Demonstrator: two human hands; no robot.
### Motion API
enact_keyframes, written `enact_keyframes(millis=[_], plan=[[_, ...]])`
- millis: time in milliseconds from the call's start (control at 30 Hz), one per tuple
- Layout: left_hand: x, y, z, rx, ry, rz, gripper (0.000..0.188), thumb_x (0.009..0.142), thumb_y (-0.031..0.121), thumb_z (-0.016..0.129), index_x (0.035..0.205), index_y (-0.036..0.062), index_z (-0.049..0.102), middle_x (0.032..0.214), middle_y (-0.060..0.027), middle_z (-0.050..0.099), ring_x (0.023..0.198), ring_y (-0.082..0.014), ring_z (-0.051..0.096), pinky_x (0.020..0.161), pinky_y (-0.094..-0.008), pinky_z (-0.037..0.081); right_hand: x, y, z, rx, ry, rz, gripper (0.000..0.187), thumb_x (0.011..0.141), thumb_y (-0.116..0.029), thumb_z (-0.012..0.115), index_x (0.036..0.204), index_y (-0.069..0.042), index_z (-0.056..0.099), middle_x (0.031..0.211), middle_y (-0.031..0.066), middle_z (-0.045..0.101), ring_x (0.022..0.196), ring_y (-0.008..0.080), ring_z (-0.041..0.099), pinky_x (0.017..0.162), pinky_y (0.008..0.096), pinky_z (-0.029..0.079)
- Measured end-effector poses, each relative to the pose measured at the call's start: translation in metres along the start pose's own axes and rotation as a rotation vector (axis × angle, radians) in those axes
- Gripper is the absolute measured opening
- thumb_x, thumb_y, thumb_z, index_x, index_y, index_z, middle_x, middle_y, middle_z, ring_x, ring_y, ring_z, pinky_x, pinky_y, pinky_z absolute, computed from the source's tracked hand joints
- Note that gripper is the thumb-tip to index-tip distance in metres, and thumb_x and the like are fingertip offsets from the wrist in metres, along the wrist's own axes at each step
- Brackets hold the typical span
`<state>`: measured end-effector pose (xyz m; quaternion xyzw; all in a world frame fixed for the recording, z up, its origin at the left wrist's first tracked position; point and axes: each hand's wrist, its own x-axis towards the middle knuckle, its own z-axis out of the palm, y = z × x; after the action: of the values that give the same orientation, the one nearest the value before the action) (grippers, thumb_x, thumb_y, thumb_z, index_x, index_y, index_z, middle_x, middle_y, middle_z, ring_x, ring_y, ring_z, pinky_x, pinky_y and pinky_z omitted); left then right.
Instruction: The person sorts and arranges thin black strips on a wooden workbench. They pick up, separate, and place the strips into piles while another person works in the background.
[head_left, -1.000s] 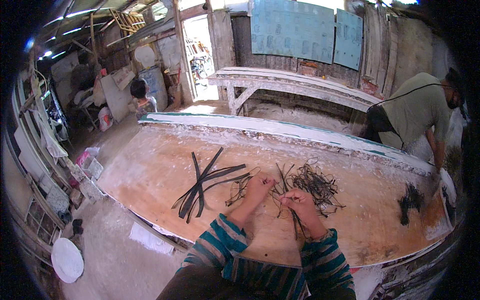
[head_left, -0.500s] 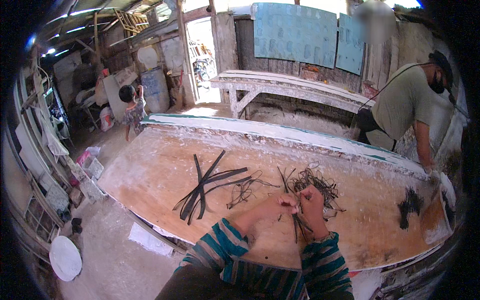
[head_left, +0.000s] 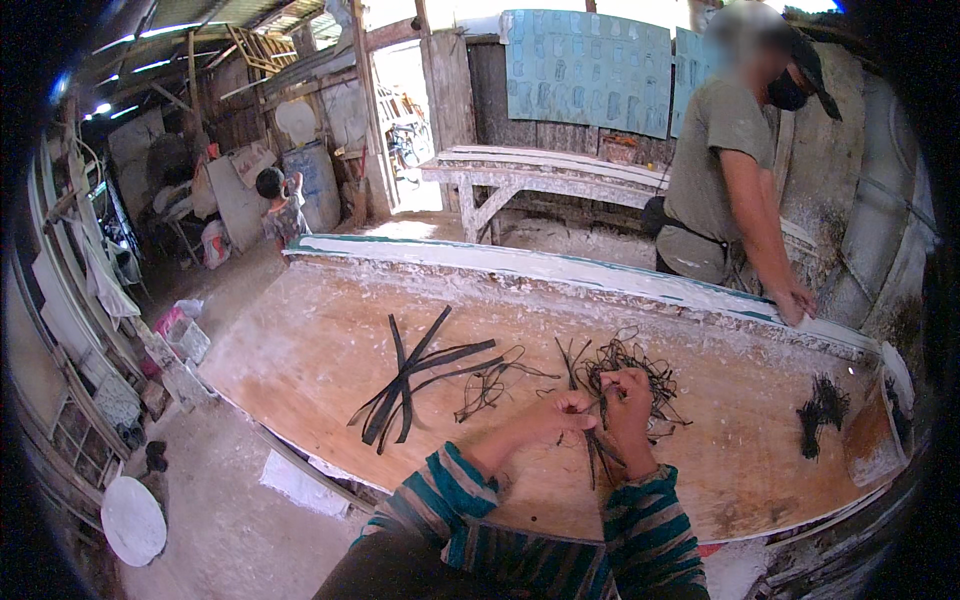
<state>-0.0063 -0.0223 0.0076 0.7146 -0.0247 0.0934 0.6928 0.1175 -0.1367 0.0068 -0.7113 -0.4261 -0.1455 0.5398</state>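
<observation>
Above the tabletop my left hand (head_left: 562, 412) is closed in a pinch on thin black strips (head_left: 594, 455), whose ends stick out above and below the fingers. Close beside it, my right hand (head_left: 628, 402) is also closed, thumb and fingertips pinched at the same strips. What lies right between the fingertips is too small to make out fully. A tangled heap of thin black strands (head_left: 662, 385) lies behind my right hand. To the left, wider flat black strips (head_left: 410, 375) cross each other, and a few looser strands (head_left: 482, 393) lie beside them.
The wooden tabletop (head_left: 290, 350) has a white-coated raised beam (head_left: 500, 262) along its far side. Another dark bundle (head_left: 822, 412) lies at the right. A co-worker (head_left: 715, 170) touches the beam's right part. A second person (head_left: 283, 208) stands beyond the far left corner.
The co-worker has straightened up and moved left, hands now on the beam. The person at the back left has shifted slightly right. My fingers have moved only a little.
</observation>
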Motion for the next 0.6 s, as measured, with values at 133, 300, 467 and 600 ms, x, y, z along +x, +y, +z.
enact_keyframes(millis=[133,300,467,600], plan=[[0.002,-0.001,-0.010,0.011,0.285,-0.062,0.027,0.076,0.028,0.070,0.068,0.0082,0.054,0.063,0.0045,0.044,0.057,-0.0050,0.043,0.049,-0.0213,0.034,0.002,-0.006,-0.003,0.143,0.003,0.124,0.009,0.071,-0.006,0.066,0.079,-0.003,0.063,0.086,0.0105,0.054,0.079,0.0231,0.054,0.067,0.0328,0.044],[0.008,-0.016,-0.037,0.387,0.646,0.074,0.018,0.073,0.020,0.071,0.071,0.0060,0.060,0.064,0.0026,0.051,0.057,-0.0054,0.046,0.050,-0.0212,0.038,-0.001,-0.007,-0.004,0.158,-0.047,0.079,0.009,0.071,-0.005,0.066,0.077,-0.002,0.062,0.086,0.0077,0.052,0.080,0.0192,0.052,0.069,0.0291,0.043],[0.009,-0.013,-0.045,0.253,0.710,0.086,0.014,0.071,0.014,0.070,0.072,0.0039,0.060,0.065,0.0017,0.054,0.058,-0.0061,0.047,0.053,-0.0209,0.039,-0.009,-0.009,0.000,0.373,-0.190,0.066,0.008,0.076,-0.005,0.065,0.080,-0.001,0.060,0.091,0.0053,0.051,0.081,0.0137,0.051,0.069,0.0250,0.042],[0.012,-0.034,-0.057,0.212,0.812,0.141,0.012,0.072,0.011,0.068,0.073,0.0026,0.061,0.064,0.0011,0.055,0.058,-0.0064,0.048,0.053,-0.0211,0.040,-0.010,-0.027,0.001,0.560,-0.537,0.134,0.009,0.080,-0.004,0.061,0.088,0.000,0.061,0.097,0.0057,0.052,0.089,0.0135,0.051,0.077,0.0256,0.043]])
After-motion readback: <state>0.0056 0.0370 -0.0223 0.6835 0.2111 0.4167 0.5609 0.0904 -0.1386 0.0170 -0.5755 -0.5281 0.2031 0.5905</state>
